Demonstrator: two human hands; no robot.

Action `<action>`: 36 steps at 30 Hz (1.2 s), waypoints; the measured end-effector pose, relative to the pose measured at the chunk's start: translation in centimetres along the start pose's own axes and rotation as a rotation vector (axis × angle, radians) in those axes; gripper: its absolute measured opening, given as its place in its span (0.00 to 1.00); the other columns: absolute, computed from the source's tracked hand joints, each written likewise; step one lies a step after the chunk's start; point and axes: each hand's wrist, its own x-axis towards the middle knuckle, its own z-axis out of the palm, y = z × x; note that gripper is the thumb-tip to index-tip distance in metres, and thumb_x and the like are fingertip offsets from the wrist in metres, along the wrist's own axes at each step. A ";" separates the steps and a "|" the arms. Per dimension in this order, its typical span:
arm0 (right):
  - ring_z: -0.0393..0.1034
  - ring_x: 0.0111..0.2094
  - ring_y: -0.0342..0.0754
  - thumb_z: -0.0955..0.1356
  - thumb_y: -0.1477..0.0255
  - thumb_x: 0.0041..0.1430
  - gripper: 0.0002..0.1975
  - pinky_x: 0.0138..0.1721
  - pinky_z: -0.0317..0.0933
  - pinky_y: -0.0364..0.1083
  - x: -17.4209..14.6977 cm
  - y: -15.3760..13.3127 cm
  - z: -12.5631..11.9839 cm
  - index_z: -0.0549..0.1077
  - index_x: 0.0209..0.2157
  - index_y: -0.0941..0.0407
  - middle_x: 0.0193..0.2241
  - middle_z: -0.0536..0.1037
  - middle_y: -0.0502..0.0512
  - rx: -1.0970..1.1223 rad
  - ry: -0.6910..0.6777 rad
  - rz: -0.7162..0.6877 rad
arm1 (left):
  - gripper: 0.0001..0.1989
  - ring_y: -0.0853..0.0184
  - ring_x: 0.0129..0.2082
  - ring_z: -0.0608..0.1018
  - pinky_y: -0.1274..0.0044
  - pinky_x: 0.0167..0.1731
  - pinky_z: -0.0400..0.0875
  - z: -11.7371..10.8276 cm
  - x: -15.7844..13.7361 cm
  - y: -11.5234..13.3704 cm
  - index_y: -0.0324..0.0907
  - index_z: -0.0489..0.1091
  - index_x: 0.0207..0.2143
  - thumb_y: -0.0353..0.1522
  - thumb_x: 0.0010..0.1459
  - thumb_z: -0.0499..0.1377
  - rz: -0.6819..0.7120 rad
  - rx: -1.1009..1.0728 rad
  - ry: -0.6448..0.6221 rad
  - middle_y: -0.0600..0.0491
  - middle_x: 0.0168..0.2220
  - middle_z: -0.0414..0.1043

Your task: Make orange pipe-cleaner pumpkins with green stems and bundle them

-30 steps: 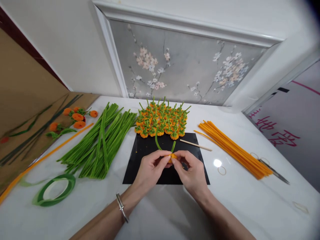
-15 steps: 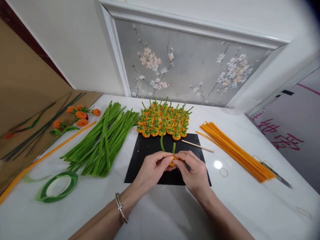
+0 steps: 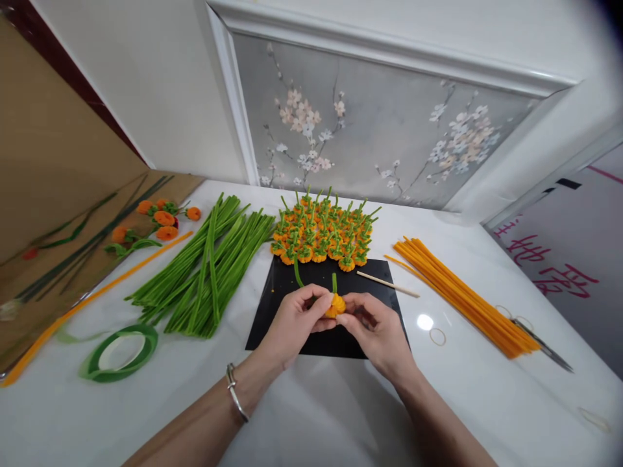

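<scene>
Over the black mat [image 3: 272, 318], a small orange pumpkin [image 3: 335, 305] made of pipe cleaner is pinched between my two hands. My left hand [image 3: 298, 321] grips its left side with thumb and index finger. At its right side, the fingertips of my right hand [image 3: 377, 327] close on it. Two ends of green pipe cleaner [image 3: 334, 282] stick up behind the fingers. Just beyond the mat stand rows of finished orange pumpkins [image 3: 326, 233] with green stems. A thin wooden stick [image 3: 387, 284] lies across the mat's right edge.
To the left lie green pipe cleaners [image 3: 204, 272], a roll of green tape [image 3: 150, 344] and orange flowers [image 3: 165, 218]. Orange pipe cleaners [image 3: 462, 292], scissors [image 3: 549, 353] and rubber bands [image 3: 437, 336] lie at right. A framed panel [image 3: 379, 123] rises behind.
My hands have turned the orange pumpkin so more of its ribbed side shows. One green end has swung left. The whole view has shifted slightly.
</scene>
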 end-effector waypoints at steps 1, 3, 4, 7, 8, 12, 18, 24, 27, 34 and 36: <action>0.71 0.34 0.45 0.69 0.68 0.56 0.08 0.35 0.68 0.43 0.0 0.0 0.1 0.74 0.38 0.55 0.32 0.75 0.53 0.011 0.003 0.009 | 0.14 0.75 0.29 0.77 0.84 0.32 0.76 0.0 -0.1 0.0 0.39 0.72 0.31 0.41 0.53 0.64 -0.004 0.012 -0.002 0.57 0.30 0.72; 0.71 0.32 0.45 0.68 0.67 0.58 0.08 0.34 0.67 0.43 0.0 -0.1 0.1 0.73 0.37 0.55 0.31 0.74 0.52 0.056 0.011 0.041 | 0.16 0.72 0.30 0.79 0.81 0.34 0.77 0.1 -0.1 0.1 0.38 0.72 0.34 0.43 0.55 0.62 -0.040 0.022 -0.016 0.54 0.31 0.74; 0.70 0.32 0.44 0.68 0.66 0.58 0.08 0.33 0.67 0.42 0.0 -0.1 0.1 0.73 0.37 0.56 0.31 0.74 0.52 0.084 0.014 0.061 | 0.18 0.71 0.30 0.80 0.80 0.35 0.77 0.1 -0.1 0.1 0.37 0.71 0.35 0.45 0.57 0.59 -0.070 0.023 -0.020 0.52 0.31 0.75; 0.69 0.29 0.43 0.69 0.64 0.57 0.10 0.30 0.66 0.41 0.2 -0.2 -0.2 0.72 0.34 0.57 0.28 0.73 0.51 0.138 0.002 0.116 | 0.25 0.67 0.28 0.81 0.79 0.31 0.78 -0.1 -0.1 0.5 0.36 0.71 0.39 0.50 0.60 0.51 -0.170 0.052 -0.021 0.48 0.29 0.76; 0.68 0.28 0.43 0.69 0.64 0.57 0.10 0.29 0.65 0.41 0.2 -0.2 -0.2 0.72 0.34 0.57 0.28 0.73 0.51 0.143 -0.001 0.125 | 0.27 0.67 0.26 0.81 0.79 0.28 0.77 -0.2 -0.1 0.6 0.36 0.70 0.41 0.51 0.60 0.49 -0.188 0.079 -0.024 0.48 0.28 0.76; 0.66 0.28 0.42 0.68 0.64 0.58 0.10 0.29 0.64 0.41 0.0 -0.1 -0.3 0.71 0.35 0.57 0.29 0.72 0.51 0.083 0.009 0.105 | 0.23 0.71 0.16 0.76 0.84 0.15 0.70 -0.8 -0.1 0.8 0.39 0.69 0.47 0.46 0.56 0.58 -0.143 0.237 -0.087 0.55 0.21 0.73; 0.69 0.33 0.45 0.66 0.66 0.61 0.08 0.32 0.66 0.42 -0.3 0.0 -0.1 0.71 0.39 0.56 0.33 0.73 0.54 -0.001 -0.022 0.024 | 0.15 0.76 0.13 0.67 0.84 0.13 0.62 -1.1 -0.1 0.4 0.39 0.73 0.43 0.38 0.57 0.59 0.031 0.457 -0.077 0.58 0.20 0.69; 0.70 0.30 0.44 0.65 0.69 0.62 0.06 0.29 0.67 0.42 -0.3 -0.4 -0.2 0.72 0.39 0.55 0.32 0.73 0.53 -0.059 -0.009 -0.068 | 0.08 0.68 0.33 0.76 0.80 0.33 0.72 -0.8 -0.1 -0.2 0.42 0.75 0.36 0.34 0.54 0.62 0.317 0.517 0.001 0.52 0.35 0.75; 0.68 0.27 0.42 0.64 0.69 0.62 0.06 0.27 0.68 0.41 -0.3 -0.4 -0.1 0.71 0.39 0.54 0.33 0.72 0.52 -0.015 0.055 -0.070 | 0.06 0.68 0.33 0.77 0.79 0.35 0.73 -0.4 -0.2 -0.6 0.42 0.73 0.35 0.34 0.54 0.62 0.318 0.496 0.042 0.54 0.32 0.75; 0.69 0.28 0.42 0.64 0.70 0.63 0.06 0.27 0.69 0.42 -0.3 -0.4 0.0 0.70 0.39 0.54 0.34 0.71 0.52 0.008 0.010 -0.072 | 0.06 0.68 0.33 0.78 0.80 0.33 0.72 0.0 -0.6 -0.8 0.41 0.75 0.34 0.31 0.57 0.58 0.462 0.596 0.080 0.52 0.33 0.76; 0.69 0.28 0.43 0.63 0.71 0.63 0.06 0.27 0.69 0.42 -0.3 -0.3 -0.1 0.70 0.39 0.54 0.34 0.71 0.53 -0.024 -0.003 -0.102 | 0.06 0.68 0.33 0.78 0.80 0.32 0.72 0.0 -0.6 -0.9 0.41 0.76 0.34 0.30 0.57 0.58 0.511 0.628 0.071 0.51 0.34 0.76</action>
